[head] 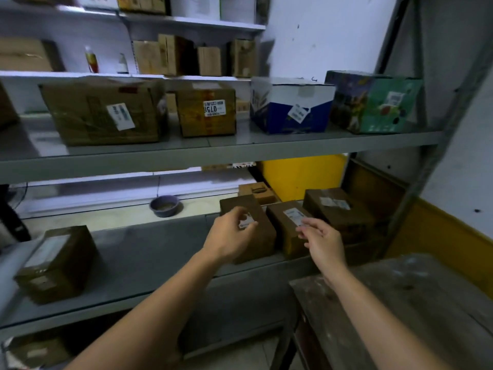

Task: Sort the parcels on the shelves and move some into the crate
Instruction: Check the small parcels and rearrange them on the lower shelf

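Brown cardboard parcels [208, 110] with white labels, grey metal shelves [213, 153], a blue-and-white box [290, 108] up right, a green box [373, 102] with multicoloured pictures far right, a purple bowl [164, 205] far back, a yellow panel [301, 174] behind, a white wall [333, 36].

Matt brown cardboard parcels [248, 225] with white paper labels sit on smooth grey metal shelves [218, 153], beside a rough, worn wooden desk [416, 303].

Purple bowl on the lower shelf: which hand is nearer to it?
Left. The left hand is to the right of the purple bowl, at a brown parcel; the right hand is farther right, by the next parcel.
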{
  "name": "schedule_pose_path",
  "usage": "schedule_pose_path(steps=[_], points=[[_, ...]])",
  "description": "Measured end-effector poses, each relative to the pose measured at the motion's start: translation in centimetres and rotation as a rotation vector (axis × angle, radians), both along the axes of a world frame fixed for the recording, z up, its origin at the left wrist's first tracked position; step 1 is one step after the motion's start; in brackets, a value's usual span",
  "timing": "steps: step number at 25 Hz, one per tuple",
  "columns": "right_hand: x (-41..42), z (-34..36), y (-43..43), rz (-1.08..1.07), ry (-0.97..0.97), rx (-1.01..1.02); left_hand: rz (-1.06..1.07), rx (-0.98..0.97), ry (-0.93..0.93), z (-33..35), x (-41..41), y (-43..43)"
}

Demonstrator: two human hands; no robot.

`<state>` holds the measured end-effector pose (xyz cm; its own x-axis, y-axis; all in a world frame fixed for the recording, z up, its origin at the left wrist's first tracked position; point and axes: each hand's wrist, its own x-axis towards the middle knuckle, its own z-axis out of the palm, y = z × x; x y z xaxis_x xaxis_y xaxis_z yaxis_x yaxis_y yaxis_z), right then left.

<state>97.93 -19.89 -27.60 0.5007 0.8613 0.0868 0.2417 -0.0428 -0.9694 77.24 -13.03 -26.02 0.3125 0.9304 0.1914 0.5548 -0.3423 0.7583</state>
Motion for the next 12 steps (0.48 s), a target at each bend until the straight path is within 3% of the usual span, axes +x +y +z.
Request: schedule_pose_path(steps=[5,12], points=[[2.6,-2.3,9.2,0.039,0.011,-0.109,0.096,-0.115,-0.069,-2.8,2.2,8.3],[3.6,-5.0,19.9,0.080,-0.043,-0.283,0.190,-0.214,-0.025,-7.0,4.3,18.7]])
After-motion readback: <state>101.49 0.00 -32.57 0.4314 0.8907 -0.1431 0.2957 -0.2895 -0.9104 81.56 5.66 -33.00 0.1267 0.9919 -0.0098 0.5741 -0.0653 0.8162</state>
